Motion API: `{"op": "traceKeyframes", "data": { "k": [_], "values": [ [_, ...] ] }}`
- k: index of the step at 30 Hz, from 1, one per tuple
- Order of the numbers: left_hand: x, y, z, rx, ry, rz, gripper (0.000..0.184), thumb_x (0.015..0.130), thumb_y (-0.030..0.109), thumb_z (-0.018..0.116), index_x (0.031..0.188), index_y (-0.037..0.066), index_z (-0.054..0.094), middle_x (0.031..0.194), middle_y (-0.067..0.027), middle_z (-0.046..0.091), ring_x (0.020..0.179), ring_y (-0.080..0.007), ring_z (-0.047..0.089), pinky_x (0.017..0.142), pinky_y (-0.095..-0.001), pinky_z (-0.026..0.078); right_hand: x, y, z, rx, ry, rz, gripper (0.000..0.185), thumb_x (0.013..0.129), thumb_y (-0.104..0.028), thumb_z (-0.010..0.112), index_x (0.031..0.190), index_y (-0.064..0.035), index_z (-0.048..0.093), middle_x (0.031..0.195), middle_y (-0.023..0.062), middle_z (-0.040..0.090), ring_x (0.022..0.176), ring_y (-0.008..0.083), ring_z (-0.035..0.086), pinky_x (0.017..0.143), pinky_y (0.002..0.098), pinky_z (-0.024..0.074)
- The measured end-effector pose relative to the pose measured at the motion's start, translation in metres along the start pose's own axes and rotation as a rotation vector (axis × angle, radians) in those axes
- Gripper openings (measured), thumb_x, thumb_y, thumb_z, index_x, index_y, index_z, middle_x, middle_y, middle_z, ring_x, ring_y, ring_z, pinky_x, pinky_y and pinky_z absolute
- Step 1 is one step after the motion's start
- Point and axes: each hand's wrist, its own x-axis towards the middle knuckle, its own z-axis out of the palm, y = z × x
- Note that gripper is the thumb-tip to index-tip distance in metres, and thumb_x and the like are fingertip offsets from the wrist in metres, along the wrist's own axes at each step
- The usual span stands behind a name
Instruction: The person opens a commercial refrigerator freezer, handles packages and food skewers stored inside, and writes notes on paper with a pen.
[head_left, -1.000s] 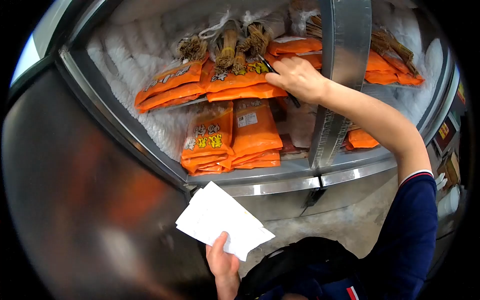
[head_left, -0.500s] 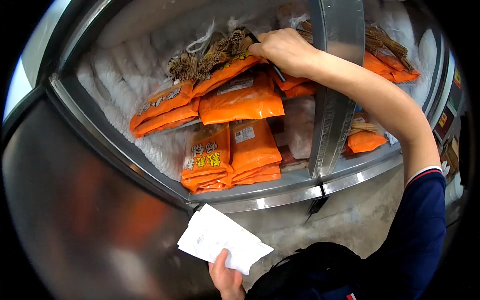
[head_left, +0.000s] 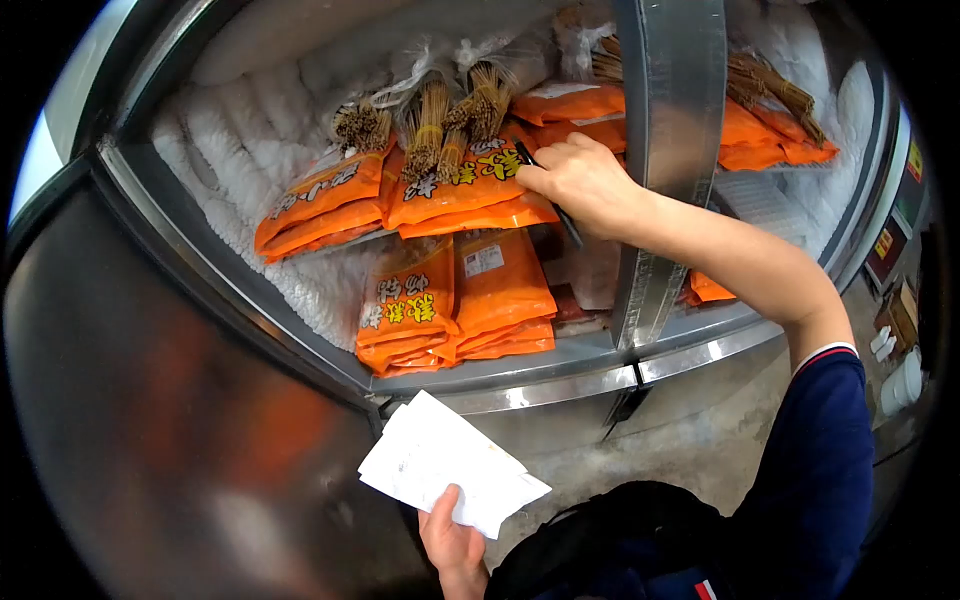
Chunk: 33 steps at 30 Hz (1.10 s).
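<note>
Frosty freezer's upper shelf [head_left: 352, 243] under orange bags [head_left: 470, 198], grey lower ledge [head_left: 585, 349] under stacked orange packs [head_left: 408, 312].

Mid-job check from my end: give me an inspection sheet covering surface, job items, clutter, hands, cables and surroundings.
Surface: thick white frost at left; grey sill below the packs.
Job's things: white papers; black pen; upper orange packs; lower orange packs, stacked.
Clutter: brown stick bundles, partly in clear plastic, atop the upper packs.
Grip: left hand holds the papers; right hand holds the pen by the packs, contact unclear.
Cables: nothing seen.
Surroundings: metal post behind the right forearm; dark door panel at left; concrete floor.
</note>
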Motion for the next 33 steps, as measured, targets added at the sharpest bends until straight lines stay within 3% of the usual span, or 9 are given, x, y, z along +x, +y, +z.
{"op": "traceKeyframes", "data": {
  "k": [2,6,18,21,23,25,27,30,33],
  "values": [
    [0.000,-0.001,0.001,-0.003,-0.006,0.008,0.053,0.081,-0.001,0.046,0.131,-0.004,0.031,0.123,-0.0193,0.047,0.111,-0.0329,0.050,0.093,-0.0457,0.042,-0.002,-0.015,-0.001,0.042,0.070,-0.026,0.024,0.075,-0.027,0.063,0.083,-0.0080,0.051,0.068,0.0066,0.052,0.067,0.0245,0.056,0.063,0.0375,0.0416],
    [-0.004,-0.001,0.001,0.013,-0.005,0.009,0.053,0.081,0.000,0.047,0.131,-0.003,0.031,0.123,-0.0190,0.048,0.111,-0.0324,0.050,0.094,-0.0455,0.041,-0.004,-0.029,0.024,0.031,0.041,-0.115,0.016,0.072,-0.011,0.056,0.085,-0.0059,0.048,0.075,0.0101,0.052,0.069,0.0247,0.058,0.057,0.0371,0.0472],
    [-0.015,0.002,0.009,0.034,0.014,-0.016,0.053,0.080,-0.005,0.044,0.131,-0.006,0.031,0.126,-0.0181,0.044,0.115,-0.0305,0.045,0.097,-0.0407,0.036,0.010,-0.013,0.035,-0.084,0.016,-0.068,0.015,0.073,-0.010,0.055,0.087,-0.0060,0.052,0.076,0.0083,0.052,0.069,0.0230,0.060,0.049,0.0329,0.0505],
    [-0.015,0.000,0.010,0.075,0.068,-0.032,0.051,0.081,-0.004,0.044,0.130,-0.007,0.031,0.125,-0.0186,0.045,0.114,-0.0308,0.047,0.096,-0.0407,0.038,-0.007,-0.039,0.013,0.097,0.073,-0.026,0.020,0.074,-0.010,0.055,0.094,-0.0098,0.052,0.076,0.0069,0.051,0.070,0.0230,0.058,0.051,0.0343,0.0481],
    [-0.015,-0.003,0.013,0.072,0.092,-0.046,0.049,0.082,-0.004,0.044,0.129,-0.008,0.032,0.124,-0.0192,0.046,0.112,-0.0308,0.049,0.094,-0.0405,0.040,-0.027,-0.078,-0.019,0.448,0.119,0.172,0.025,0.079,-0.005,0.052,0.104,-0.0100,0.051,0.081,0.0091,0.055,0.073,0.0273,0.058,0.056,0.0347,0.0463],
    [-0.014,-0.004,0.014,0.047,0.083,-0.074,0.047,0.083,-0.003,0.045,0.128,-0.009,0.033,0.123,-0.0199,0.047,0.109,-0.0308,0.051,0.092,-0.0400,0.043,-0.063,-0.110,-0.023,1.051,0.125,0.475,0.029,0.087,-0.011,0.052,0.115,-0.0065,0.051,0.087,0.0040,0.058,0.074,0.0147,0.060,0.062,0.0299,0.0484],
    [-0.011,-0.008,0.016,-0.031,-0.016,-0.078,0.045,0.084,-0.001,0.047,0.126,-0.010,0.034,0.120,-0.0199,0.049,0.107,-0.0299,0.053,0.090,-0.0396,0.045,-0.082,-0.139,-0.043,1.335,0.190,0.621,0.029,0.090,-0.015,0.048,0.116,-0.0018,0.052,0.084,0.0041,0.056,0.073,0.0120,0.056,0.063,0.0287,0.0473],
    [-0.019,-0.013,0.012,0.008,0.023,-0.136,0.042,0.086,0.002,0.047,0.125,-0.009,0.036,0.120,-0.0187,0.050,0.107,-0.0277,0.053,0.090,-0.0389,0.045,-0.107,-0.179,-0.037,1.430,0.417,0.665,0.033,0.093,-0.021,0.043,0.107,0.0054,0.057,0.079,0.0101,0.055,0.068,0.0144,0.055,0.068,0.0264,0.0462],
    [-0.017,-0.018,0.021,-0.052,-0.061,-0.110,0.040,0.086,0.003,0.047,0.124,-0.008,0.038,0.118,-0.0176,0.051,0.106,-0.0258,0.054,0.090,-0.0381,0.045,-0.122,-0.206,-0.039,1.646,0.357,0.606,0.026,0.091,-0.015,0.045,0.099,0.0061,0.058,0.080,0.0116,0.058,0.070,0.0156,0.057,0.066,0.0261,0.0455]
  ]
}}
